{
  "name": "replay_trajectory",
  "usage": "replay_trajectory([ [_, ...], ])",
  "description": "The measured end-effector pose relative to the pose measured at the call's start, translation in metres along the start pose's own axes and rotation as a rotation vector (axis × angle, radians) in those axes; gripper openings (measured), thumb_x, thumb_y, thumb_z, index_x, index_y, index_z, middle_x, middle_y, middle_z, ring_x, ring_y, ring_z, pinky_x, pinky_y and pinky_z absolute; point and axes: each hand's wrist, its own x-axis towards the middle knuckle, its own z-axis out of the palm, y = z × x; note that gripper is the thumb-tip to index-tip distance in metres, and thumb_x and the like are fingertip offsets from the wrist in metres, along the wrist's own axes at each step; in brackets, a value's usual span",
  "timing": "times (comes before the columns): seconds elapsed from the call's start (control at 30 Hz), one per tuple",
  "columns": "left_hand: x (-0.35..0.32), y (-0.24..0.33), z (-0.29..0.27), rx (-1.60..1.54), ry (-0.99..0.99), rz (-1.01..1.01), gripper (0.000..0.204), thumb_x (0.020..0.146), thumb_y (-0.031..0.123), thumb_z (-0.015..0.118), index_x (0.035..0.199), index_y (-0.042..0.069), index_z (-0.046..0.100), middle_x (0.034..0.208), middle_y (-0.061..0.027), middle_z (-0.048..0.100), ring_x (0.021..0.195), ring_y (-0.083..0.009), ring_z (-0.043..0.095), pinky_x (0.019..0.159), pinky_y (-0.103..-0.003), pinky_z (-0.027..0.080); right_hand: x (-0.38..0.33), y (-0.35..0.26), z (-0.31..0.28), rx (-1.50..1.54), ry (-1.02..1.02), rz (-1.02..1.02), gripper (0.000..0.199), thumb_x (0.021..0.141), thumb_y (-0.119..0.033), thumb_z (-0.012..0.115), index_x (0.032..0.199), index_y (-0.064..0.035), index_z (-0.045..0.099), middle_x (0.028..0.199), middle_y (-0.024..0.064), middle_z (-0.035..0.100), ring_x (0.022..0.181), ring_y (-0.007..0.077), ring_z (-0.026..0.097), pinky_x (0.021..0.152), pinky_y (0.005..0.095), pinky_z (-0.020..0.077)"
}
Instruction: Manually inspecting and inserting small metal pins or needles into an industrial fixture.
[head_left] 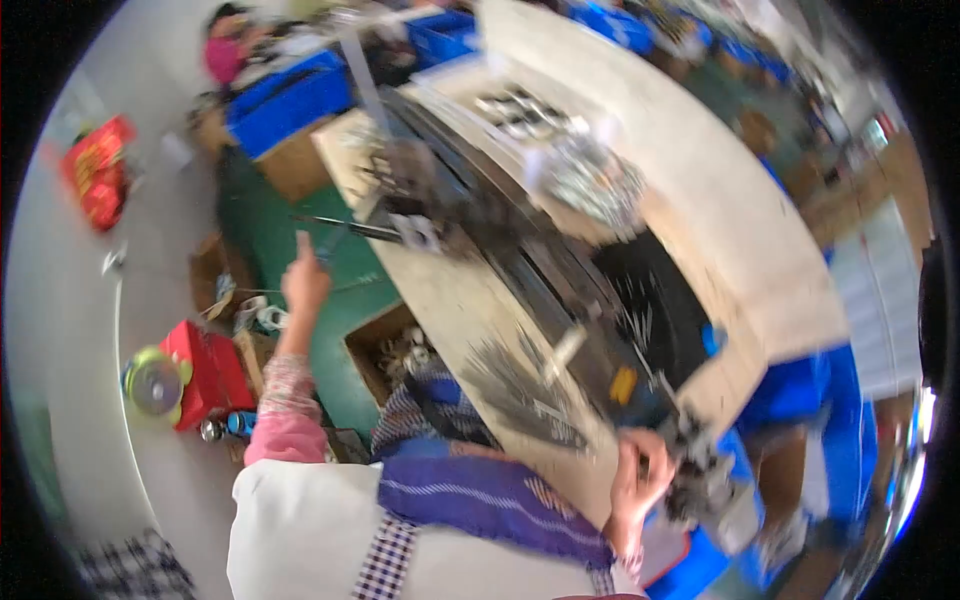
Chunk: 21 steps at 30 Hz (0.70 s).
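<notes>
My left hand [305,278] reaches out over the green floor with its index finger stretched out. Its fingertip is just below the end of a dark rod [350,228] that sticks out from the bench machine [415,190]; I see nothing held in it. My right hand [640,478] is at the bench's near right edge, fingers curled toward the thumb. Whatever they may hold is too small or blurred to tell. Beside it are grey metal machine parts [705,480]. A spread of thin grey metal rods [525,390] lies on the bench to its left.
A long dark machine rail [510,240] runs along the wooden bench [430,290]. Behind it are a clear bag of parts [590,180] and a black mat [655,300]. Cardboard boxes [375,345], a red box [205,375] and blue bins [290,105] stand around the bench.
</notes>
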Motion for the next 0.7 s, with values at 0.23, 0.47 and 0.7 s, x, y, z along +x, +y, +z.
replay_trajectory([
  [0.23, -0.133, 0.144, -0.060, -0.514, -0.154, 0.631, 0.073, 0.079, 0.019, 0.070, 0.138, -0.005, 0.033, 0.140, -0.0275, 0.038, 0.129, -0.0401, 0.038, 0.108, -0.049, 0.029, 0.016, -0.007, 0.002, -0.096, -0.415, -0.072, 0.015, 0.071, 0.007, 0.067, 0.082, -0.0031, 0.064, 0.066, 0.0115, 0.058, 0.058, 0.0273, 0.057, 0.053, 0.0354, 0.0449],
  [0.47, -0.177, 0.252, -0.134, -0.989, -1.518, 0.907, 0.022, 0.099, 0.020, 0.048, 0.109, 0.000, 0.050, 0.132, -0.0181, 0.047, 0.121, -0.0265, 0.047, 0.094, -0.037, 0.042, 0.059, -0.024, 0.010, -0.090, -0.317, -0.171, 0.016, 0.077, 0.005, 0.064, 0.093, 0.0001, 0.065, 0.075, 0.0117, 0.063, 0.057, 0.0216, 0.056, 0.054, 0.0311, 0.0446],
  [0.7, -0.147, 0.229, -0.028, -1.173, -0.665, 0.984, 0.028, 0.101, 0.026, 0.041, 0.092, 0.003, 0.053, 0.081, -0.0102, 0.052, 0.085, -0.0279, 0.054, 0.081, -0.038, 0.045, 0.081, 0.024, -0.008, -0.468, -0.167, -0.049, 0.023, 0.078, 0.003, 0.061, 0.100, -0.0004, 0.064, 0.090, 0.0137, 0.057, 0.084, 0.0329, 0.059, 0.073, 0.0383, 0.0501],
])
